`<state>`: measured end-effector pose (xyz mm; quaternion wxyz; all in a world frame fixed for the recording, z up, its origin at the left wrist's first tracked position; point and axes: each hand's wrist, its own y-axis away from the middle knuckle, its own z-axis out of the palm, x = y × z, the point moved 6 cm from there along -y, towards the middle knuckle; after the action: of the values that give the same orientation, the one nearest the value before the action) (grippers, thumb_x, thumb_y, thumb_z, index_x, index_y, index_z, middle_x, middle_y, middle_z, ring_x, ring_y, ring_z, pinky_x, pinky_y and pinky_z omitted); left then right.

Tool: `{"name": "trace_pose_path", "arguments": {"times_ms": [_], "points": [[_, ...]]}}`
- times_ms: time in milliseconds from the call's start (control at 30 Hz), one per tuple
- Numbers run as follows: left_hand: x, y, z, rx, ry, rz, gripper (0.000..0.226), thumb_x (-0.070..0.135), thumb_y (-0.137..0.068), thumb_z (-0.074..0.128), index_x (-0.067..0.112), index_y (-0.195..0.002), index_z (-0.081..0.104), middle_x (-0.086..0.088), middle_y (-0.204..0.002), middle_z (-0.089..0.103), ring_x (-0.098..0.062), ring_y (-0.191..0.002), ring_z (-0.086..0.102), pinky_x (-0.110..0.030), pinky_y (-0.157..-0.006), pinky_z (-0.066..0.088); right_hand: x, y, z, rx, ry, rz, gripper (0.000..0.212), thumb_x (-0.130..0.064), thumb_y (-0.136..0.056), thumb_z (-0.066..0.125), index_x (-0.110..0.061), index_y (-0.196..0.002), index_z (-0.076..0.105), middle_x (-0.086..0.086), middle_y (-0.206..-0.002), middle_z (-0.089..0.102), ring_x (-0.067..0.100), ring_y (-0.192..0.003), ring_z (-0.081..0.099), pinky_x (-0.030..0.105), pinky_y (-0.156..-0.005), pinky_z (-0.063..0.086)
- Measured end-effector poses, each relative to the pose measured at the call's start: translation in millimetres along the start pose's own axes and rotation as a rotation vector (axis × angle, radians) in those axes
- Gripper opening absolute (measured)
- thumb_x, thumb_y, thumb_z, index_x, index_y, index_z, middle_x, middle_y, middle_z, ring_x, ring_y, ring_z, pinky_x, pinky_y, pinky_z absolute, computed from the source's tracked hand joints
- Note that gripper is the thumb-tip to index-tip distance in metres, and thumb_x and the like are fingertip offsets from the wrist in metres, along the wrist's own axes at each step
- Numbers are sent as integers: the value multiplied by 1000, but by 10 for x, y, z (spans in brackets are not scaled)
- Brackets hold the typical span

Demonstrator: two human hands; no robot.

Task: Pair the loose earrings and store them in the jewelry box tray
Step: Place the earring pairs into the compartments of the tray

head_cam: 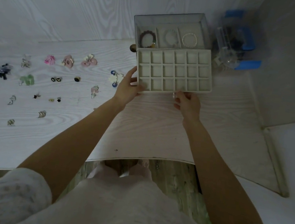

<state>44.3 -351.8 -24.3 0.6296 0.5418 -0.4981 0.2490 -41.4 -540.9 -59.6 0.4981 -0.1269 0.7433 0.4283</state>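
On the pale wood-grain surface [150, 130], a flat cream tray [174, 70] with a grid of small square compartments is sitting half drawn out of a clear-walled jewelry box [170, 19]. Every compartment that shows is lying bare, lined with something soft and matte. Behind the tray, the box's upper level is holding three round beaded bracelets [189, 39] in separate sections.

The left hand [127, 89] is gripping the tray's near-left corner, thumb lying along the left edge and fingers curling under the front rim. The right hand [187, 103] is resting at the front rim, its fingers bent and pinching a small clear handle [174, 95] there.

Well to the left, loose earrings [54, 79] are lying scattered over the surface: pink flower shapes, a green piece, small black studs, thin metal hooks and curls, and a blue-and-white cluster just beside the left hand. A blue and clear plastic container [235, 44] is standing right of the box.
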Motion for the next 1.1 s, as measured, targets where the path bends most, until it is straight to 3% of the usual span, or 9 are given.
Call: {"name": "trace_pose_path", "arguments": {"times_ms": [267, 467, 567, 633, 767, 867, 933, 1033, 1100], "points": [[-131, 127, 20, -19, -29, -19, 68, 1, -83, 62, 24, -138, 30, -4, -107, 53, -11, -89, 58, -35, -81, 55, 34, 140, -186, 154, -196, -11, 25, -14, -86, 65, -11, -76, 42, 12, -79, 56, 16, -66, 61, 29, -60, 59], [-298, 320, 34, -10, -193, 19, 55, -1, -82, 60, 15, -131, 44, 2, -108, 54, -18, -97, 56, -38, -82, 53, 446, 259, -234, 120, -140, 127, 32, -13, -81, 70, 6, -101, 53, 22, -94, 61, 23, -72, 65, 30, -58, 59], [-369, 314, 33, -8, -322, 73, 44, 7, -81, 64, 15, -123, 55, -2, -109, 64, -17, -96, 60, -28, -82, 50, 556, 251, -247, 154, 6, 153, 39, -21, -76, 74, 5, -99, 56, 22, -102, 64, 30, -91, 66, 43, -76, 59], [-401, 277, 9, 16, -425, 108, 42, 12, -80, 67, 16, -121, 58, -3, -111, 67, -12, -94, 61, -18, -77, 45, 530, 246, -251, 174, 93, 128, 34, -23, -76, 74, -1, -93, 55, 18, -100, 65, 29, -92, 65, 45, -82, 56], [-415, 244, -69, 117, -445, 124, 41, 5, -78, 68, 12, -117, 61, -6, -106, 69, -16, -92, 65, -10, -71, 47, 398, 313, -216, 111, 100, 68, 27, -20, -84, 64, -3, -102, 55, 11, -99, 64, 16, -78, 63, 32, -76, 56], [-401, 305, -154, 214, -482, 144, 35, 12, -82, 66, 12, -117, 60, -3, -106, 68, -13, -86, 64, -28, -82, 52, 258, 480, -194, 125, 286, -101, 22, -20, -87, 58, -7, -104, 53, 11, -107, 58, 19, -87, 57, 33, -78, 50], [-359, 399, -254, 294, -560, 211, 27, 23, -88, 60, 15, -113, 62, 1, -103, 68, -8, -85, 61, -27, -80, 50, 95, 595, -104, 106, 389, -295, 19, -16, -87, 57, -7, -104, 54, 10, -103, 58, 16, -86, 53, 24, -74, 44], [-364, 586, -561, 430, -677, 319, 23, 30, -90, 54, 21, -110, 63, 4, -99, 68, -12, -90, 58, -25, -69, 43, -119, 747, 310, -129, 492, -543, 12, -8, -87, 56, -5, -99, 58, 6, -92, 59, 13, -80, 52, 11, -65, 39], [-474, 653, -792, 462, -779, 345, 26, 29, -87, 56, 19, -111, 61, 3, -101, 68, -19, -95, 55, -27, -68, 39, -176, 827, 660, -313, 622, -669, 15, -4, -86, 56, -5, -100, 61, 7, -93, 63, 12, -81, 54, 12, -66, 39]]}}
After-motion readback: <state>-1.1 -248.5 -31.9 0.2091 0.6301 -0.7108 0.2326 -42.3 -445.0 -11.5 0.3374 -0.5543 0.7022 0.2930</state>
